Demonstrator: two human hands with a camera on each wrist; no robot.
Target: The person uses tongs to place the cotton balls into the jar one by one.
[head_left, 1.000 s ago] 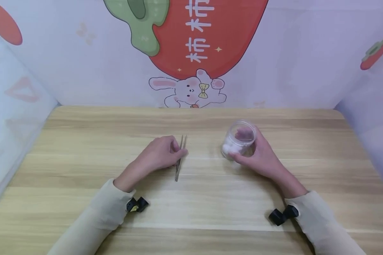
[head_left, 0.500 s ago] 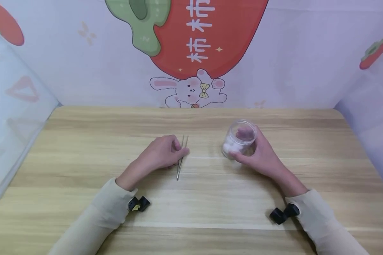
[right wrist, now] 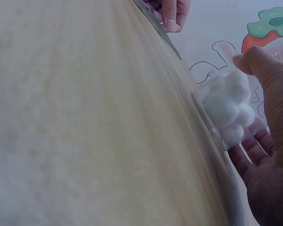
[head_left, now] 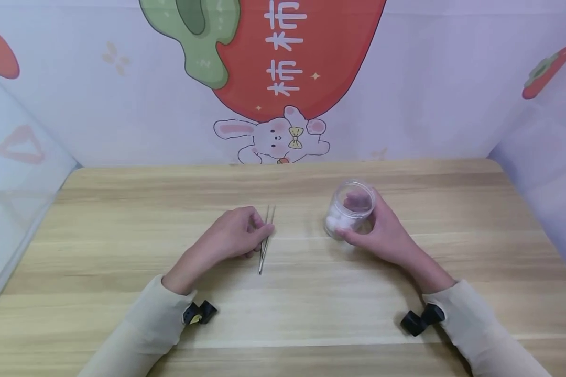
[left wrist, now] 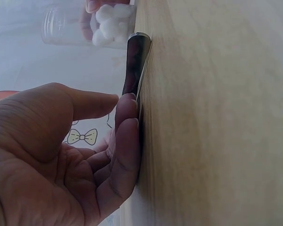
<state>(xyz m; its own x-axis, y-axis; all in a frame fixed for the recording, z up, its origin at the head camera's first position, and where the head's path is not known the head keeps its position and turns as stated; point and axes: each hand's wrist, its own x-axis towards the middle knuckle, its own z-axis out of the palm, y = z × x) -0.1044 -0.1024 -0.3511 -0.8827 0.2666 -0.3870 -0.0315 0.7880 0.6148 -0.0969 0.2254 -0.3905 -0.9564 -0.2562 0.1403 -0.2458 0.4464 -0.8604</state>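
Observation:
My left hand (head_left: pixel 236 233) pinches a pair of metal tweezers (head_left: pixel 262 262) at mid-length, between thumb and fingers. The tweezers lie low along the tabletop, their two slim tips spread apart at the far end and the joined end towards me. In the left wrist view, the fingers hide the middle of the tweezers (left wrist: pixel 137 56). To the right, my right hand (head_left: pixel 387 233) grips a clear, lidless jar (head_left: pixel 334 206) from its right side, thumb in front and fingers behind. White cotton balls (right wrist: pixel 221 109) fill its lower part. The jar stands on the table, apart from the tweezers.
The wooden table (head_left: pixel 283 319) reaches back to a pale printed cloth (head_left: pixel 434 84), which also rises at the left and right sides. A small black device (head_left: pixel 200 313) sits at the left cuff, and a similar black device (head_left: pixel 422 319) at the right cuff.
The head view has shifted slightly. Both hands keep their holds, and the tweezers and jar show no clear movement on the table.

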